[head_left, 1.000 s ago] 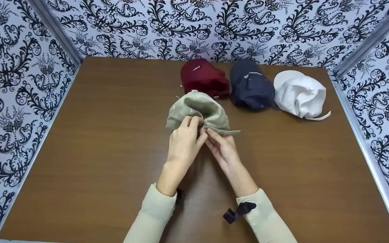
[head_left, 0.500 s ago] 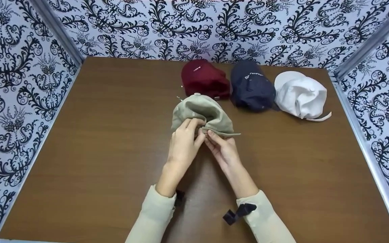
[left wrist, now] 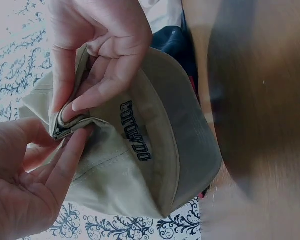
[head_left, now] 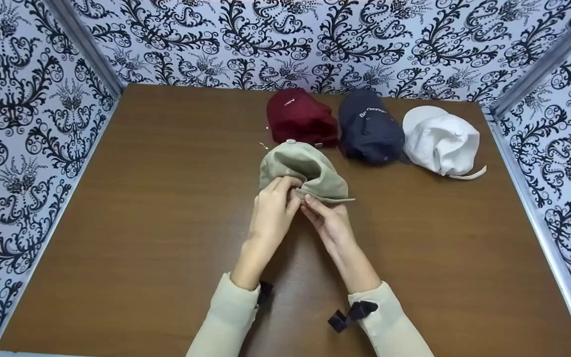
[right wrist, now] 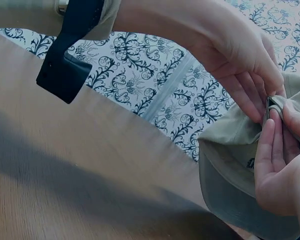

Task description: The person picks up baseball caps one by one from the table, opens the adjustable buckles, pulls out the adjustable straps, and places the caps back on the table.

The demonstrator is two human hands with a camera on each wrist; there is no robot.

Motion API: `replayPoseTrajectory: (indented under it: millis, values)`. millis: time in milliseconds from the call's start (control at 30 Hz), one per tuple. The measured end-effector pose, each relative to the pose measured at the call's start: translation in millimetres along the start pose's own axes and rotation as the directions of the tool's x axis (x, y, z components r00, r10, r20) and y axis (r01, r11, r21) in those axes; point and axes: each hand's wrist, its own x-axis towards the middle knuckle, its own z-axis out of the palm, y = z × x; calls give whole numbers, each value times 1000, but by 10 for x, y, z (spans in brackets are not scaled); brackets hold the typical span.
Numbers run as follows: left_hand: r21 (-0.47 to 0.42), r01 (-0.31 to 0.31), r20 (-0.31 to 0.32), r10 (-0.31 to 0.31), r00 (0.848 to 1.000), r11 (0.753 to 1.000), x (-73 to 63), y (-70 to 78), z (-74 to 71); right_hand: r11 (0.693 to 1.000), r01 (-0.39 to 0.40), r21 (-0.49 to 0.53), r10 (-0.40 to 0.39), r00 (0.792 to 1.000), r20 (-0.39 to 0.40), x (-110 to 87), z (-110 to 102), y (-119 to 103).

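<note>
A beige baseball cap (head_left: 317, 171) is held up over the table, its back opening toward me and its brim (left wrist: 190, 130) pointing down in the left wrist view. Dark lettering (left wrist: 135, 131) shows inside it. My left hand (head_left: 271, 213) pinches the back strap next to a small metal buckle (left wrist: 64, 134). From the other side, my right hand (head_left: 332, 225) pinches the strap between thumb and fingers, its fingertips (right wrist: 275, 122) close to the buckle. In the head view, the fingers hide most of the buckle and strap.
Behind the beige cap lie a dark red cap (head_left: 300, 119), a navy cap (head_left: 372, 131) and a white cap (head_left: 444, 141) with a loose strap end. Patterned walls (head_left: 265, 44) enclose the brown table (head_left: 142, 223). Small white bits lie near the red cap.
The beige cap has shifted slightly right and toward me, turning a little. Both hands keep pinching its strap in nearly the same place. The other caps have stayed put.
</note>
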Motion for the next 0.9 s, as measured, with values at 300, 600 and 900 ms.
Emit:
replayPoseTrajectory:
  millis: [300,600,900]
  values:
    - [-72,4,-7,-5,1000,997,18,-22,-19,1000,2,-19,-2,1000,28,-17,-11,-24]
    - [-133,-3,-21,0,1000,991,35,-42,-45,999,39,18,-41,993,106,-40,-33,-54]
    - [-247,20,-30,-28,999,969,30,-62,-52,998,55,39,-62,976,208,-86,-94,-67]
